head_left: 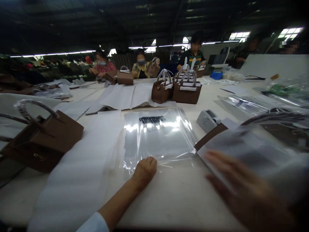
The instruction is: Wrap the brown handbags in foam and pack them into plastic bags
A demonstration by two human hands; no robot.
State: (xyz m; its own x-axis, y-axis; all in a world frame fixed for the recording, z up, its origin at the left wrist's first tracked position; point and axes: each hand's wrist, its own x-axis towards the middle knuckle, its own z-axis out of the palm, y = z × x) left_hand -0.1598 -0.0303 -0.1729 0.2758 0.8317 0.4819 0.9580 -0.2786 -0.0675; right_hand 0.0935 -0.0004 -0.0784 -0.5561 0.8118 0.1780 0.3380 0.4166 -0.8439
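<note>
My left hand [145, 169] is closed at the near edge of a clear plastic bag [159, 141] that lies flat with dark printing near its far side. Its fingertips are turned away from me, but the film bunches where they meet it. To the right, my right hand [241, 187] is blurred by motion. Its fingers look stretched out, with the thumb apart, against a brown handbag [211, 137] covered by a whitish translucent sheet [248, 148]. How firmly that hand touches the sheet cannot be made out.
A brown handbag [60, 135] with wrapped handles stands on the left, beside white sheets [84, 174]. A grey-white device [208, 120] sits past the plastic bag. Farther back are more handbags [187, 91], clear packaging [246, 104] and several people across the table [188, 206].
</note>
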